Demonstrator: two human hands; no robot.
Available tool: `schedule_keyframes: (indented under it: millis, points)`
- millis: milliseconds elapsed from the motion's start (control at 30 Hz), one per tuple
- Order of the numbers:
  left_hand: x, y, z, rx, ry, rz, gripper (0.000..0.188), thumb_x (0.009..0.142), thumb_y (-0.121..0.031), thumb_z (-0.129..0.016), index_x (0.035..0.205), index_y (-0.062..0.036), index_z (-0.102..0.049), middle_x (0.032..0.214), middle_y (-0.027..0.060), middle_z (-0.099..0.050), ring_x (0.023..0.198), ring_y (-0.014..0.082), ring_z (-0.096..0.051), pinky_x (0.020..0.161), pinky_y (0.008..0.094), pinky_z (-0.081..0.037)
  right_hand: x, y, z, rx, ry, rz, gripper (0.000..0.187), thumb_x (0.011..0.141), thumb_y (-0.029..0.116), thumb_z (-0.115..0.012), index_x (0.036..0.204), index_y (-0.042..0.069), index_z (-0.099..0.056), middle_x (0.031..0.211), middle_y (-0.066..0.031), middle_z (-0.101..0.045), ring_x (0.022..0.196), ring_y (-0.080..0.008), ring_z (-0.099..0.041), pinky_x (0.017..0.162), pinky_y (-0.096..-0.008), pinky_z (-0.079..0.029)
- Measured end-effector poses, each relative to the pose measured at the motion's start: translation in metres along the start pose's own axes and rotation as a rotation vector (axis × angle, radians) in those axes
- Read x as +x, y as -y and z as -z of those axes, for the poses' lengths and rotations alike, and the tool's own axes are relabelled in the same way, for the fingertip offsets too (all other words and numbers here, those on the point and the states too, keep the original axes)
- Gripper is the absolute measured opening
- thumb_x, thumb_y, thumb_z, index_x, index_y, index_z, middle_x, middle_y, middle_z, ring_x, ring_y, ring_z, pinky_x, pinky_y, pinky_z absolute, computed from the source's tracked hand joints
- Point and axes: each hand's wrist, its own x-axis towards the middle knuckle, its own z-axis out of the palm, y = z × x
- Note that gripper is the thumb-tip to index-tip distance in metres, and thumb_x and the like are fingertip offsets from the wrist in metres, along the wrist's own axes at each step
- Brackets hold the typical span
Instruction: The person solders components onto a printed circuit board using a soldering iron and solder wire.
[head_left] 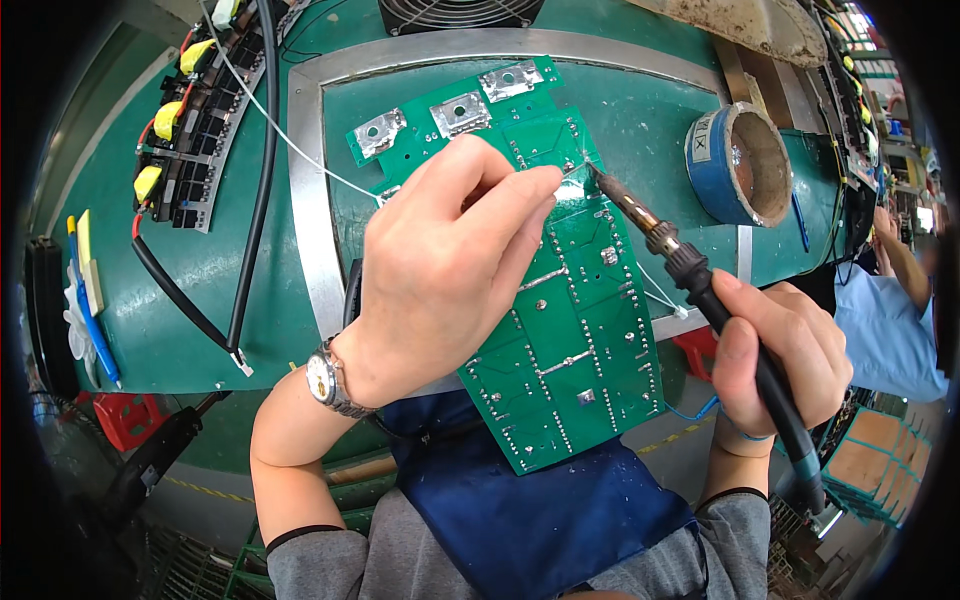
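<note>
A green circuit board [570, 330] lies at a slant, its solder side up, with silvery metal pads at the far end. Its near end overhangs the table edge above my lap. My left hand [440, 250] is over the board's left side, thumb and fingers pinched on a thin solder wire [574, 171]. In my right hand [785, 350] is a soldering iron [688, 268], held like a pen by its black handle. Its tip touches or hovers just over the board's upper right edge, near the wire's end. My left palm hides part of the board.
A blue-and-grey ring-shaped container [738, 163] stands at the right. Black boards with yellow-wrapped parts [168, 120] and thick black cables [262, 180] lie left, beside a blue pen [95, 320]. A fan grille [460, 12] is at the back. Another person's blue garment [885, 320] shows far right.
</note>
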Motion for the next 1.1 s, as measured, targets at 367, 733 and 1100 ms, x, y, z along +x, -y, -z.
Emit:
schedule_keyframes:
  millis: [367,733,1100]
  points:
    - [-0.002,-0.005,0.000,0.028,0.053,-0.040,0.025,0.073,0.002,-0.077,0.096,-0.0078,-0.074,0.076,0.0029,-0.056,0.059,0.0136,-0.055,0.051,0.0267,-0.044,-0.017,0.001,0.008,0.046,-0.041,-0.051,0.017,0.080,0.011,-0.070,0.086,-0.005,-0.073,0.063,-0.0075,-0.066,0.050,-0.0174,-0.063,0.047,-0.0263,-0.051]
    - [-0.004,-0.004,-0.007,0.024,0.073,-0.058,0.029,0.073,-0.001,-0.079,0.101,-0.0091,-0.074,0.078,0.0020,-0.055,0.059,0.0124,-0.054,0.051,0.0261,-0.045,-0.014,0.004,0.004,0.057,0.029,0.080,0.020,0.077,0.003,-0.073,0.096,-0.004,-0.072,0.069,-0.0089,-0.066,0.051,-0.0174,-0.062,0.045,-0.0264,-0.049]
    - [-0.001,-0.004,-0.006,-0.023,0.040,-0.037,0.026,0.076,0.002,-0.077,0.100,-0.0076,-0.074,0.078,0.0025,-0.056,0.062,0.0131,-0.055,0.053,0.0266,-0.045,-0.017,0.002,0.004,0.028,-0.011,0.063,0.017,0.078,0.007,-0.073,0.091,-0.004,-0.073,0.065,-0.0076,-0.065,0.049,-0.0169,-0.061,0.044,-0.0265,-0.049]
